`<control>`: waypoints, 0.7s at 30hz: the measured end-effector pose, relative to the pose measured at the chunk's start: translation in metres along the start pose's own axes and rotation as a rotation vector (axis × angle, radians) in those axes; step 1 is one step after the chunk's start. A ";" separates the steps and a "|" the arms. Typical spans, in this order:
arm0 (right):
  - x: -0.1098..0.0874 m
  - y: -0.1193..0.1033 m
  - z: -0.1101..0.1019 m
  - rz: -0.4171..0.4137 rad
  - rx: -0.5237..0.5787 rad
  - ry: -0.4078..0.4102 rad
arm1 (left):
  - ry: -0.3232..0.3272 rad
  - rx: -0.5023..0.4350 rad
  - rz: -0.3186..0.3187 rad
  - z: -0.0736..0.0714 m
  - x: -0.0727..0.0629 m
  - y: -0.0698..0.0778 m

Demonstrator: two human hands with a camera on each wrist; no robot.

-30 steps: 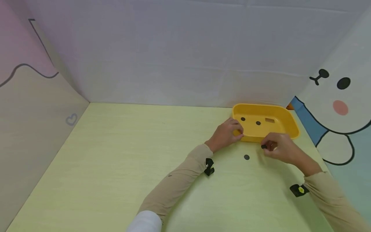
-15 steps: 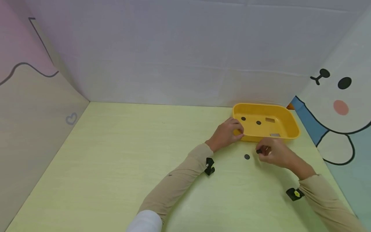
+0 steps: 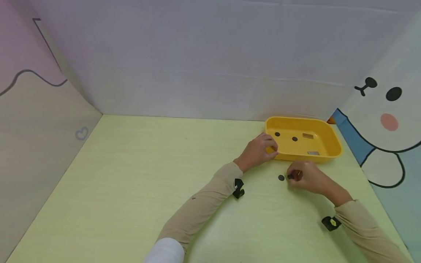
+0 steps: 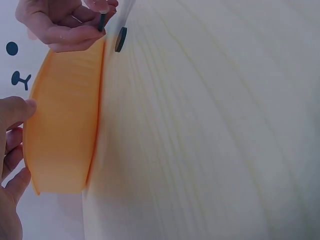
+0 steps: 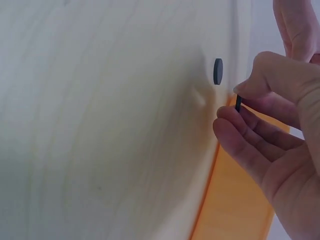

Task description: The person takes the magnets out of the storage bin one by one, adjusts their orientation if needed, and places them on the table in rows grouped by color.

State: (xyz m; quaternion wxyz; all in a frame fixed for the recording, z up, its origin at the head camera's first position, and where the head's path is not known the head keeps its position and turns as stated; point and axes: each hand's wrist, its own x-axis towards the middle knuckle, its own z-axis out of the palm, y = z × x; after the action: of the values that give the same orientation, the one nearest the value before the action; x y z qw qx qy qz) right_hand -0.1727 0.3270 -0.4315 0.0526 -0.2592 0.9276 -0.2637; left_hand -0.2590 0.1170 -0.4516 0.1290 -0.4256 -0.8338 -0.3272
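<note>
A shallow yellow tray [image 3: 323, 159] stands at the back right of the table. My left hand [image 3: 258, 151] holds its front left corner, thumb and fingers at the rim in the left wrist view. Between thumb and fingertips, my right hand [image 3: 309, 177] pinches a small black disc [image 5: 238, 103], seen edge-on in the right wrist view. Just left of those fingertips, a second black disc [image 3: 281, 178] lies flat on the table in front of the tray. Inside the tray are two dark discs, one to the left [image 3: 277, 134] and one nearer the middle [image 3: 294, 139].
Two small rectangular pieces, one brownish [image 3: 307, 136] and one pale [image 3: 313, 153], lie in the right part of the tray. A pale wall [image 3: 184, 73] rises behind the table [image 3: 148, 164]. The right wall [image 3: 385, 135] carries a cartoon face.
My right hand has moved left and toward the front with the disc, from the tray's front edge to beside the disc on the table. My left hand stays at the tray corner.
</note>
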 end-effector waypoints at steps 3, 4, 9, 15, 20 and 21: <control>0.001 0.002 0.003 -0.005 0.000 -0.009 | 0.009 0.001 0.004 0.000 0.000 0.000; 0.001 0.003 0.003 -0.007 -0.003 -0.013 | 0.012 0.003 0.003 0.000 0.000 0.000; 0.002 0.004 0.005 -0.007 -0.015 -0.018 | 0.025 0.000 0.012 0.000 0.000 -0.001; 0.001 0.003 0.004 -0.006 -0.006 -0.019 | 0.017 -0.012 0.004 0.000 0.000 0.000; 0.002 0.003 0.005 -0.002 -0.010 -0.028 | 0.012 -0.025 0.003 -0.001 0.000 0.000; 0.002 0.003 0.005 0.000 -0.012 -0.032 | 0.010 -0.026 0.003 -0.001 0.000 0.000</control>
State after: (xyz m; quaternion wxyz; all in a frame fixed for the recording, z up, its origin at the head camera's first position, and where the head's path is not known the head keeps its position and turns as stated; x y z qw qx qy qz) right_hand -0.1747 0.3259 -0.4369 0.0657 -0.2636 0.9283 -0.2537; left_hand -0.2593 0.1165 -0.4510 0.1280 -0.4268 -0.8283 -0.3398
